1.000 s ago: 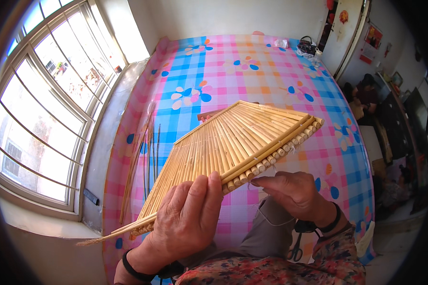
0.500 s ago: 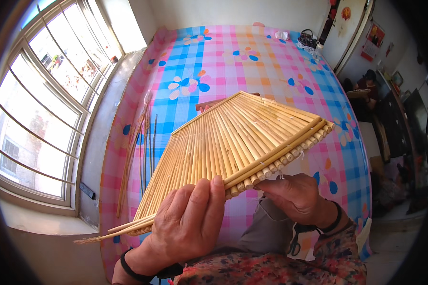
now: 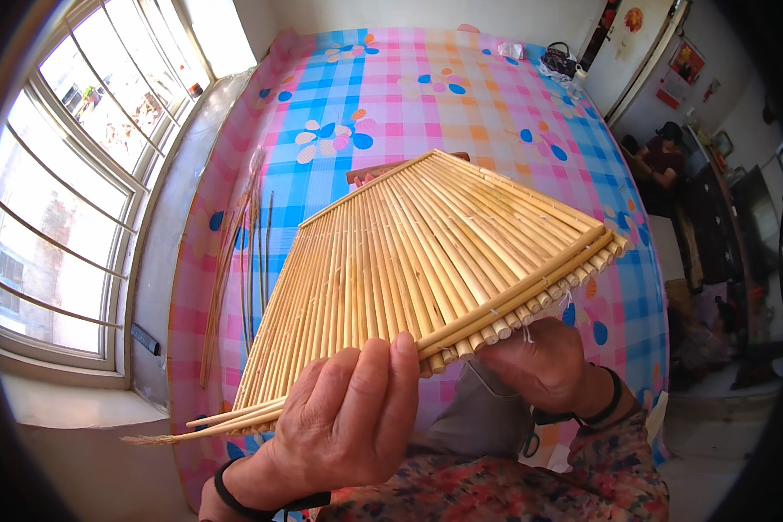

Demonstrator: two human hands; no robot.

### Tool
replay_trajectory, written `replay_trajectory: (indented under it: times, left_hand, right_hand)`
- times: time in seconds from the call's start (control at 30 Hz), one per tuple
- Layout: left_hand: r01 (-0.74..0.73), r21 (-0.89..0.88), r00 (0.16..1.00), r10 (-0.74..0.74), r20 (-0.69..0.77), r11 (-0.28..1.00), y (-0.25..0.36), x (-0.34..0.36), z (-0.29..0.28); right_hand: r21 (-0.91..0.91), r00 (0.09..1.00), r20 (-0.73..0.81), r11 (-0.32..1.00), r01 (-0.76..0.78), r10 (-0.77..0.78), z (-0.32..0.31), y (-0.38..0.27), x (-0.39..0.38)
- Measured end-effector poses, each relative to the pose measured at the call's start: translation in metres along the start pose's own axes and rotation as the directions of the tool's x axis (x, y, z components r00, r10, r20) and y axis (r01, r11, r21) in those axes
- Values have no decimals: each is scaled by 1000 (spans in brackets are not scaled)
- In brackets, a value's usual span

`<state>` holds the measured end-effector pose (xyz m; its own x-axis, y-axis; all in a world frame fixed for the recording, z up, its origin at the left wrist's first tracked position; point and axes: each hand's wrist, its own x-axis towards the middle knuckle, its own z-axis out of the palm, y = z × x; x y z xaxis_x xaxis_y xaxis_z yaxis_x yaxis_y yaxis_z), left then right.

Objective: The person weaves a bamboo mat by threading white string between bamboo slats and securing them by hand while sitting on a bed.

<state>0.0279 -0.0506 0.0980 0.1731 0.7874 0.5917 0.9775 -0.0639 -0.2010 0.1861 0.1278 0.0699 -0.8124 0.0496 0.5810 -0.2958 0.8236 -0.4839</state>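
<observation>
A panel (image 3: 391, 244) of pale yellow stalks, laid side by side and stitched with thread, is tilted up in front of me. Thin edging stalks (image 3: 518, 300) run along its near edge, their loose ends sticking out at the lower left. My left hand (image 3: 348, 409) is closed over that edge, pressing the edging stalks against the panel. Under the cut stalk ends, my right hand (image 3: 544, 365) is curled close to the panel's underside; its fingertips are partly hidden. Short white thread ends (image 3: 527, 332) hang beside it.
A checked, flowered sheet (image 3: 391, 74) covers the wide surface. Long thin dry stalks (image 3: 231, 261) lie on it at the left. Behind the panel is a brown wooden piece (image 3: 383, 172). A dark handbag (image 3: 557, 61) stands at the far right. Another person (image 3: 665, 165) sits beyond the right edge.
The panel's near right corner has shifted slightly right and down in the view. My right hand has moved slightly, staying under the edge. My left hand keeps its grip.
</observation>
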Motion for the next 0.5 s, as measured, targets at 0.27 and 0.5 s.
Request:
replay_trajectory:
  times: [0.27, 0.5]
  left_hand:
    - [29, -3, 1000, -29, 0, 1000, 5, -1, 2]
    - [59, -2, 998, -59, 3, 998, 5, -5, 3]
  right_hand:
    - [-203, 992, -110, 979, 30, -54, 2, -5, 4]
    - [-268, 969, -159, 953, 141, -188, 11, 10, 9]
